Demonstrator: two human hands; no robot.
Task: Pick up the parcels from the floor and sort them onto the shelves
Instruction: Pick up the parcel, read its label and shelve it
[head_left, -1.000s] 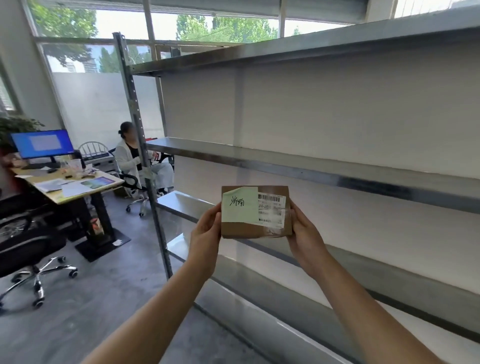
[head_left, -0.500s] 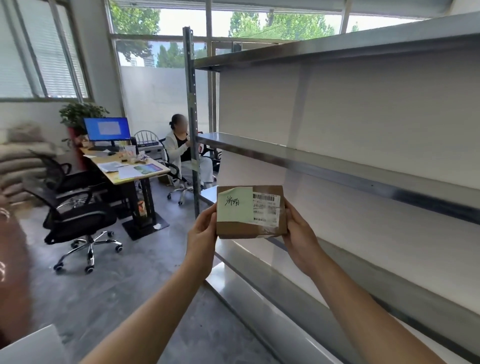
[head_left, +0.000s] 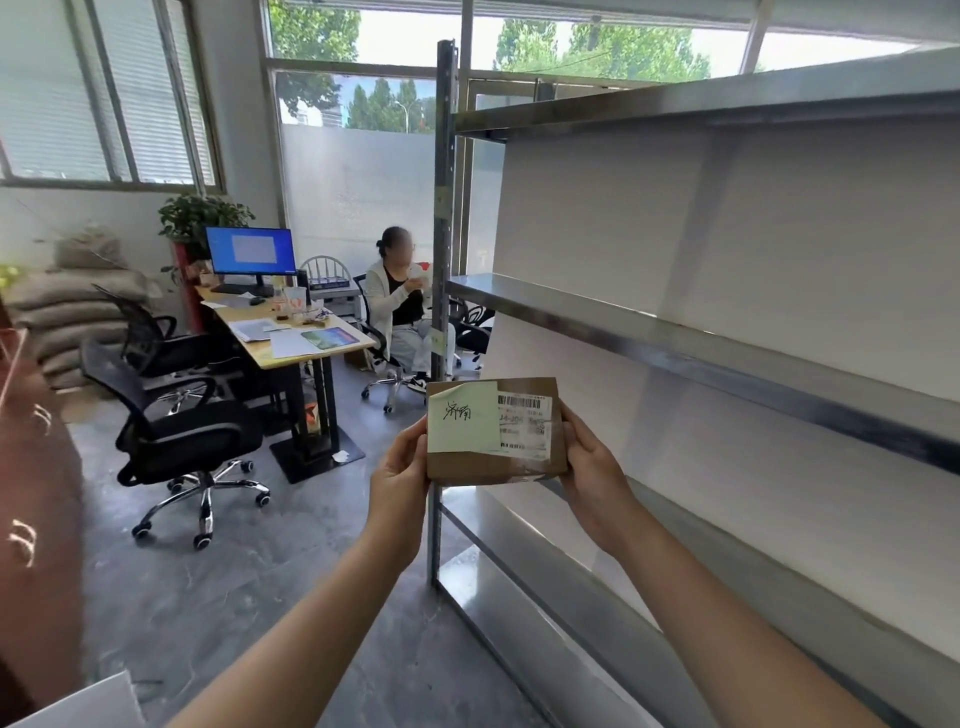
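Both hands, left hand (head_left: 397, 480) and right hand (head_left: 592, 475), grip the small brown cardboard parcel (head_left: 493, 465) beside the grey metal shelves (head_left: 727, 348).

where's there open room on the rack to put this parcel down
The parcel is held between the left hand and right hand. The middle shelf is bare from the upright post rightward, as are the lower shelf and bottom shelf. Crowding lies off the rack: the desk and office chair.
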